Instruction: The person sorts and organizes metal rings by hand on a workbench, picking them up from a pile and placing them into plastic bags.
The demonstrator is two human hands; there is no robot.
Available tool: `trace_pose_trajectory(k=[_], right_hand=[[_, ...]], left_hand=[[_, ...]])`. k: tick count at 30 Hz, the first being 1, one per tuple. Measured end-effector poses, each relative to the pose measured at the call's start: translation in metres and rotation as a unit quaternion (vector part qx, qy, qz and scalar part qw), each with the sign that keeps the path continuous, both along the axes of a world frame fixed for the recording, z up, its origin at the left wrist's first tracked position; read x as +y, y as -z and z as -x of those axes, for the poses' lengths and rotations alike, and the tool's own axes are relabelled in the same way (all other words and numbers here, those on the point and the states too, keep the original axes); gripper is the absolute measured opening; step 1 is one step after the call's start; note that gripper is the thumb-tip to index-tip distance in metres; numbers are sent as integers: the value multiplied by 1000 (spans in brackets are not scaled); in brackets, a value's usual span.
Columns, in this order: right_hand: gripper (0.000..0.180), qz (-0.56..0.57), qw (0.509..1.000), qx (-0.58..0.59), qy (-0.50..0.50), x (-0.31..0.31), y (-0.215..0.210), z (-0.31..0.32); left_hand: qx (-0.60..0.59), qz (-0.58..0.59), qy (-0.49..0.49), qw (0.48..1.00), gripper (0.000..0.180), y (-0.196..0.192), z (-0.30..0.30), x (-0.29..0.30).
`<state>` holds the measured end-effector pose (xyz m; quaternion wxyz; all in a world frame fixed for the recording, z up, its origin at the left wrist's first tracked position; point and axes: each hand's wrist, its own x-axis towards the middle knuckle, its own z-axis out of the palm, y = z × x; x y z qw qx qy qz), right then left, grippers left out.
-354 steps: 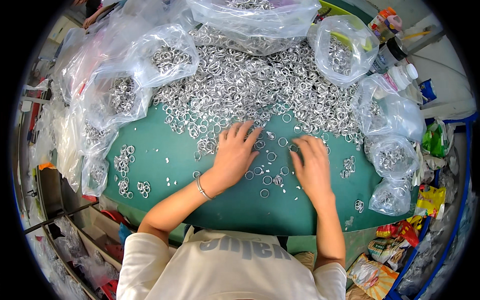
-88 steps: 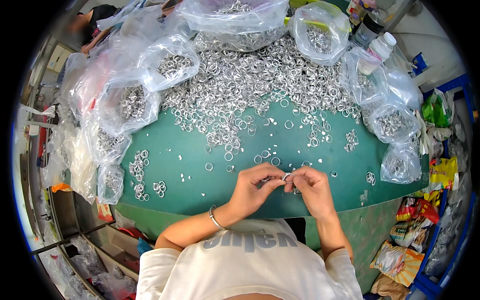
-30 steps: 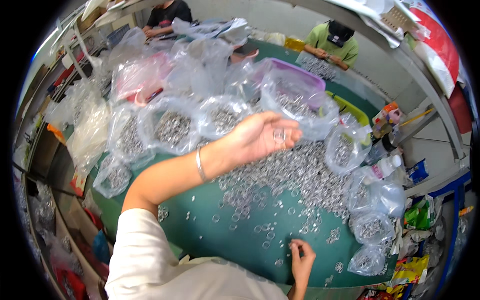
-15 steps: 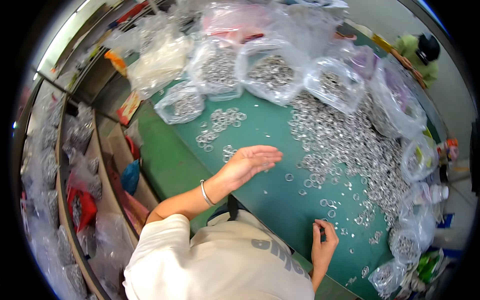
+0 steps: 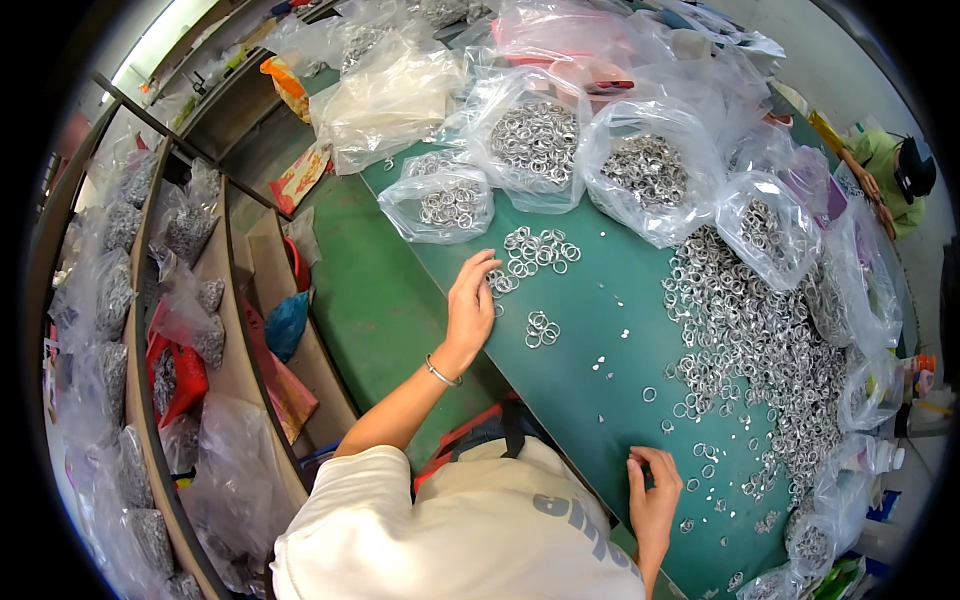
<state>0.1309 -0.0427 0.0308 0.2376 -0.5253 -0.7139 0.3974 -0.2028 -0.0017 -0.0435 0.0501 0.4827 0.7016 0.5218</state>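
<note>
My left hand (image 5: pixel 472 305) rests at the table's left edge, its fingers stretched out against several metal rings (image 5: pixel 500 283) in a loose cluster (image 5: pixel 540 250). A smaller group of rings (image 5: pixel 542 329) lies just to the right of it. My right hand (image 5: pixel 655 497) is low on the green table (image 5: pixel 570 395), near its front edge, with thumb and forefinger apart and nothing visible between them. A few single rings (image 5: pixel 708 471) lie beside it. The large heap of silvery rings (image 5: pixel 760 340) spreads over the right side of the table.
Clear plastic bags of rings, such as one bag (image 5: pixel 535 140) and another (image 5: pixel 650 170), line the far side. White flecks (image 5: pixel 600 362) dot the table. Shelves with bags and a red container (image 5: pixel 180 380) stand at left. A person in green (image 5: pixel 890 190) is at far right.
My left hand has gone from over the table to the rings by its left edge. The view has shifted, so the table appears further right. My right hand stays near the front edge.
</note>
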Motion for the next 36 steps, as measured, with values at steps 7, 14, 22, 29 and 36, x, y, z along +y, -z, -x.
trace_pose_trajectory(k=[7,14,22,29,36], right_hand=[[40,-196,960,-48,-193,42,5,97],[42,-272,897,-142,-319,66,39,162],[28,-246,931,-154,-223,72,41,131],[41,-82,971,100,-199,73,36,172],[44,-156,954,69,-245,75,60,221]], left_hand=[[111,131,45,984,43,-8,9,-3],[130,126,110,977,42,4,13,-12],[134,94,93,982,41,-2,-2,-7],[-1,-25,60,998,34,-1,-13,-14],[-312,-246,-184,899,45,27,-35,-12]])
